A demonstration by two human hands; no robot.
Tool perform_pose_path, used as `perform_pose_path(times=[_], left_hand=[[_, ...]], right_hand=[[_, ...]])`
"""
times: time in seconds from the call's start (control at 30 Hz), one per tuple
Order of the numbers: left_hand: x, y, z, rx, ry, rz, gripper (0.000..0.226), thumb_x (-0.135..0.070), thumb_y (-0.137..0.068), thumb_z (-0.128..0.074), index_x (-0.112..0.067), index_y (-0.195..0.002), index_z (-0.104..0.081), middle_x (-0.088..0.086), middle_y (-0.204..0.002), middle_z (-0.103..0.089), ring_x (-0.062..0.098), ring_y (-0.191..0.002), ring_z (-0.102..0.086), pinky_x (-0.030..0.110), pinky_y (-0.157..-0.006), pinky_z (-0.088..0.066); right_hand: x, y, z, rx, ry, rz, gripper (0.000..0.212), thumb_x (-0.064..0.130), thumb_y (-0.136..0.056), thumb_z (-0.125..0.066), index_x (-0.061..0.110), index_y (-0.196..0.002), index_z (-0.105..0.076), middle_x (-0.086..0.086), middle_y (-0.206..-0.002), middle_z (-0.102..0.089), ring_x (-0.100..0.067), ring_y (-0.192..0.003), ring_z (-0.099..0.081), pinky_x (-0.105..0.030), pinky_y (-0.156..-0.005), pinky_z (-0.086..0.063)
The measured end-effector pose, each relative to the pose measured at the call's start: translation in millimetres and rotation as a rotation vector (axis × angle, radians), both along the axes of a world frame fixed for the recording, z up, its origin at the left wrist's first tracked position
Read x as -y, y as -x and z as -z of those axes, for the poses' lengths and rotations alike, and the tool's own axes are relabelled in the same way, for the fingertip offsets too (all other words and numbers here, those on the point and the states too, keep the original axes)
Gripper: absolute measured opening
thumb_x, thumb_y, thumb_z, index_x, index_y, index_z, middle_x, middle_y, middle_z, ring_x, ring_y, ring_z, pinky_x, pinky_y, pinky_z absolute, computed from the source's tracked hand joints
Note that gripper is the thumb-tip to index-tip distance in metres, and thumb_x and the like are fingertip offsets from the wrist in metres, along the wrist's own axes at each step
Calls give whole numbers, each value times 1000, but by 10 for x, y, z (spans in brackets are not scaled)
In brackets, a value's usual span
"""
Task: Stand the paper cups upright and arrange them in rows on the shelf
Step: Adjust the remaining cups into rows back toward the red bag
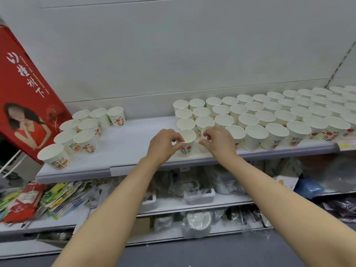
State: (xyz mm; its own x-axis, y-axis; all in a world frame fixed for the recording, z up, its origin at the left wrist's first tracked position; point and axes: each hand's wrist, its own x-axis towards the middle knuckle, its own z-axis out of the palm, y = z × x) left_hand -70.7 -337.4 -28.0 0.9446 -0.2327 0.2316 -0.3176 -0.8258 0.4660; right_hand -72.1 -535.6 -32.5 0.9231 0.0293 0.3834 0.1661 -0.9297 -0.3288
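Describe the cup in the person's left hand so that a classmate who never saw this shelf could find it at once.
Start at the white shelf and find the big block of upright cups on its right. The paper cup stands at that block's front left corner, pinched at the rim by the left hand. Unlike its neighbours, it juts nearest the shelf edge.

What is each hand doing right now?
Left hand: pinching an upright white printed paper cup.
Right hand: pinching a second white paper cup.
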Motion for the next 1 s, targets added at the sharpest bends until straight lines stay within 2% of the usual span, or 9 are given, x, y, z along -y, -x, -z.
perform_pose_path(times=[0.07, 0.13, 0.2, 0.27, 0.37, 0.5, 0.77, 1.0], left_hand=[[-13, 0, 27, -10, 5, -2, 11, -37, -83, -74, -30, -92, -72, -13, -100, -65, 6, -85, -56, 31, -75, -51], [-38, 12, 30, -9, 19, 5, 19, -37, -80, -77, -32, -97, -71, -16, -106, -61, 5, -82, -58, 28, -73, -51], [-49, 14, 23, -15, -2, 3, 22, -37, -79, -78, -32, -99, -71, -17, -109, -57, 5, -81, -58, 26, -73, -50], [-19, 9, 22, -31, -27, -1, 16, -35, -81, -77, -31, -96, -71, -15, -109, -59, 6, -82, -59, 27, -72, -49], [80, -11, 19, -27, -44, -31, 11, -34, -85, -73, -28, -94, -74, -11, -100, -65, 8, -81, -58, 26, -68, -44], [172, -10, 15, -46, -41, -45, 14, -35, -86, -71, -27, -97, -74, -10, -99, -68, 9, -82, -58, 29, -71, -49], [239, 14, 8, -52, -5, -67, 12, -30, -87, -72, -24, -97, -75, -7, -103, -69, 11, -84, -59, 22, -70, -43], [310, 18, 29, -72, 18, -75, 10, -31, -86, -73, -25, -95, -74, -7, -102, -70, 11, -84, -59, 31, -77, -53]], right_hand=[[90, 26, -37, 8, -95, -73, 34, 43, -80, -70, 16, -100, -70, 1, -92, -66, -20, -89, -55, -31, -73, -40], [271, 50, -37, 79, -134, -122, 25, 35, -85, -66, 17, -102, -69, 2, -92, -66, -21, -92, -53, -32, -75, -42], [488, 39, -16, 106, -58, -167, 20, 19, -83, -63, 19, -102, -69, 1, -96, -67, -25, -96, -51, -38, -79, -45], [618, 1, -13, 47, 81, -212, 26, 12, -77, -64, 20, -101, -69, 0, -101, -67, -27, -97, -49, -40, -83, -44], [632, -66, -42, 13, 190, -243, 21, 15, -75, -72, 23, -95, -72, 2, -99, -65, -25, -96, -47, -40, -82, -42], [577, -142, -99, 40, 230, -300, 8, 25, -74, -77, 23, -81, -73, 2, -95, -62, -24, -94, -47, -38, -81, -37], [718, -144, -149, 23, 258, -374, 8, 29, -81, -71, 22, -84, -73, 6, -87, -68, -21, -92, -46, -36, -79, -33], [711, -131, -160, 59, 293, -410, 7, 23, -84, -66, 18, -86, -72, 3, -89, -68, -25, -92, -47, -37, -77, -33]])
